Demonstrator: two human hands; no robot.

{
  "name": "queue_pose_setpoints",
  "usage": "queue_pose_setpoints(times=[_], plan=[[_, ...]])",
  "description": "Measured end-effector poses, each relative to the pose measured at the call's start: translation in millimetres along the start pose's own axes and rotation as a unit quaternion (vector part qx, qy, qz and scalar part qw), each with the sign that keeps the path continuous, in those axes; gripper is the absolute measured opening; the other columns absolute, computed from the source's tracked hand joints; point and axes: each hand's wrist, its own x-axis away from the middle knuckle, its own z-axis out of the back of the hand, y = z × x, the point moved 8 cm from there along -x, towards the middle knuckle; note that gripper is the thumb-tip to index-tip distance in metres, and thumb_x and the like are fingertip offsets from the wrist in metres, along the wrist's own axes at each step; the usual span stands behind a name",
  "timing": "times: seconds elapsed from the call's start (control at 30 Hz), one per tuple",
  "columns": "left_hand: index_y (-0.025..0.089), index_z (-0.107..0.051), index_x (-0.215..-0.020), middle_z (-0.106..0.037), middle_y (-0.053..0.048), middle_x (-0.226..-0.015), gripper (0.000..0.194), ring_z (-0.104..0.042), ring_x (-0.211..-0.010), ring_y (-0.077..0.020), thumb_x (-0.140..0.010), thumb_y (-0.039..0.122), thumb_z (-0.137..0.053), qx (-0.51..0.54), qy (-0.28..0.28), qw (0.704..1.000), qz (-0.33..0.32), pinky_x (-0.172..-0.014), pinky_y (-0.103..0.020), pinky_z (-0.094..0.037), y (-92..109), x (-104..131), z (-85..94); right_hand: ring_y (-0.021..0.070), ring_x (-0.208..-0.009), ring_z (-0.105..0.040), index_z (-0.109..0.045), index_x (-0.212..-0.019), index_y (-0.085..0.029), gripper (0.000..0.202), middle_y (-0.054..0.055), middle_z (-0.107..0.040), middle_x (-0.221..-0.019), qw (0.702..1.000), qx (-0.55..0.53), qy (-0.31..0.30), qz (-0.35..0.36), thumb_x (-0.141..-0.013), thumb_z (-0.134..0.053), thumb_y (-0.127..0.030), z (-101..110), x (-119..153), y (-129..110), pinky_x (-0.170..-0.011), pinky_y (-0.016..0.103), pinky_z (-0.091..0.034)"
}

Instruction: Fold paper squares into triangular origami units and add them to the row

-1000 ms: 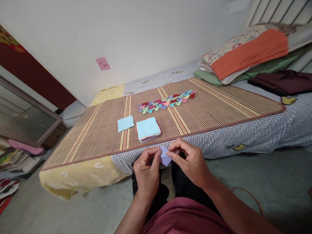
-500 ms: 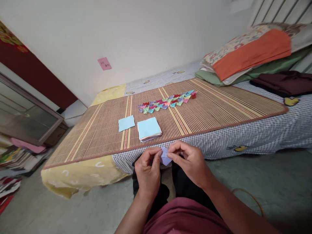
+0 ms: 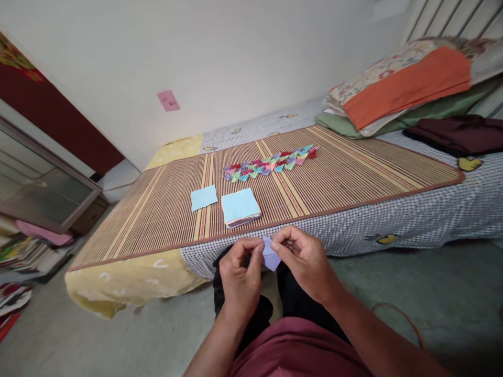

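Bed point(image 3: 341, 225): mat point(image 3: 168, 209) on top; paper stack point(image 3: 240, 206), blue sheet point(image 3: 204, 198), folded papers point(image 3: 271, 164) mid-frame; pillows point(image 3: 408, 86), dark cloth point(image 3: 458, 133) upper right.

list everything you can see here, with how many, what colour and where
folded paper: 1, lilac, between both hands
square paper stack: 1, light blue on top, mat's near edge
loose sheet: 1, light blue, left of stack
origami pieces: many, multicoloured, rows behind stack
striped mat: 1, tan and dark, on bed
checked bedsheet: 1, grey-white, under mat
yellow cloth: 1, bed's near left corner
bedding pile: 1, orange, floral, green, bed's right end
folded cloth: 1, maroon, beside pile
note: 1, pink, white wall
glass-fronted cabinet: 1, greyish frame, far left
left hand: 1, bare, on folded paper
right hand: 1, bare, same
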Motion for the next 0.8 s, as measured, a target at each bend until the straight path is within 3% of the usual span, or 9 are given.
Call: queue_pose_setpoints(times=[0.17, 0.27, 0.4, 0.53, 0.67, 0.8], plan=[[0.020, -0.069, -0.097, -0.073, -0.001, -0.081, 0.008, -0.069, -0.069, -0.0144, -0.092, 0.026, -0.070, 0.036, -0.001, 0.999, 0.033, -0.064, -0.023, -0.054, -1.6, 0.0, -2.6, 0.0175, -0.077, -0.065, -0.068, -0.103, -0.018, 0.017, 0.003, -0.069, -0.084, 1.000, 0.000, -0.020, 0.000, -0.091, -0.068, -0.030, -2.0, -1.1, -0.7, -0.071, 0.028, -0.053], [0.020, -0.066, -0.101, -0.074, -0.003, -0.088, 0.013, -0.072, -0.078, -0.0162, -0.091, 0.026, -0.071, 0.069, -0.014, 0.996, 0.048, -0.070, -0.024, -0.056, -1.2, -0.8, -6.2, 0.0165, -0.072, -0.063, -0.070, -0.092, -0.018, 0.013, 0.002, -0.068, -0.078, 0.998, 0.019, -0.054, 0.007, -0.094, -0.064, -0.030, -6.5, -1.3, -4.3, -0.067, 0.027, -0.050], [0.019, -0.065, -0.108, -0.074, -0.005, -0.089, 0.021, -0.068, -0.075, -0.0157, -0.091, 0.029, -0.071, 0.133, -0.066, 0.985, 0.087, -0.068, -0.025, -0.054, -3.7, -0.9, -16.0, 0.0143, -0.066, -0.058, -0.065, -0.081, -0.019, 0.018, -0.001, -0.063, -0.072, 0.999, 0.021, -0.027, 0.013, -0.095, -0.062, -0.030, -1.1, -2.0, -7.7, -0.061, 0.025, -0.046], [0.017, -0.070, -0.091, -0.070, -0.003, -0.081, 0.017, -0.062, -0.074, -0.0147, -0.086, 0.031, -0.077, 0.158, -0.123, 0.970, 0.135, -0.069, -0.024, -0.049, -6.3, 0.9, -26.9, 0.0136, -0.065, -0.058, -0.063, -0.081, -0.019, 0.019, -0.001, -0.061, -0.072, 1.000, -0.012, -0.007, 0.001, -0.095, -0.062, -0.031, 4.2, -2.8, -7.3, -0.060, 0.024, -0.045], [0.015, -0.069, -0.081, -0.063, 0.000, -0.068, 0.023, -0.053, -0.063, -0.0122, -0.086, 0.037, -0.076, 0.184, -0.119, 0.960, 0.175, -0.061, -0.023, -0.042, -8.9, 1.6, -29.8, 0.0135, -0.065, -0.057, -0.063, -0.081, -0.019, 0.019, -0.001, -0.060, -0.072, 0.999, -0.036, -0.017, -0.017, -0.094, -0.063, -0.033, 3.9, -2.8, -5.2, -0.059, 0.023, -0.046], [0.016, -0.066, -0.074, -0.056, 0.002, -0.062, 0.028, -0.046, -0.059, -0.0109, -0.088, 0.039, -0.073, 0.162, -0.113, 0.966, 0.164, -0.058, -0.023, -0.038, -7.6, 1.3, -29.1, 0.0124, -0.062, -0.054, -0.062, -0.080, -0.019, 0.021, -0.002, -0.057, -0.070, 0.997, -0.068, -0.023, -0.039, -0.093, -0.064, -0.035, 2.6, -3.3, -1.5, -0.057, 0.023, -0.045]])
